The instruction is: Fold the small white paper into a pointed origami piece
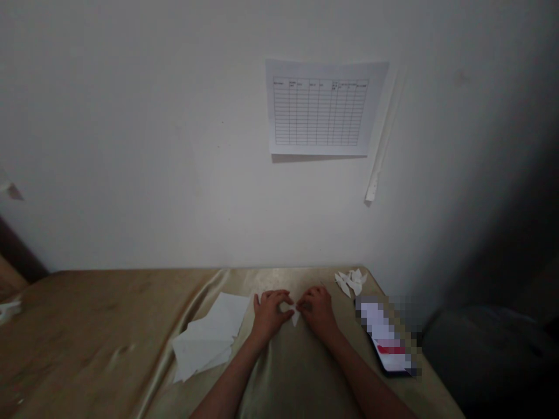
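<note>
A small piece of white folded paper (296, 318) is pinched between my two hands, its pointed end toward me. My left hand (269, 311) grips its left side with thumb and fingertips. On the other side, my right hand (317, 308) has its fingers closed on the paper's right edge. Parts of the paper are hidden behind the fingers. Left of my left hand lies a loose stack of white paper sheets (213, 334). Beyond my right hand sits a small pile of folded white paper pieces (353, 281).
A phone with a lit, blurred-out screen (386, 337) lies to the right near the table edge. The table wears a shiny, wrinkled tan cloth (109, 326) and stands against a white wall (152, 145). A printed grid sheet (322, 110) hangs on the wall.
</note>
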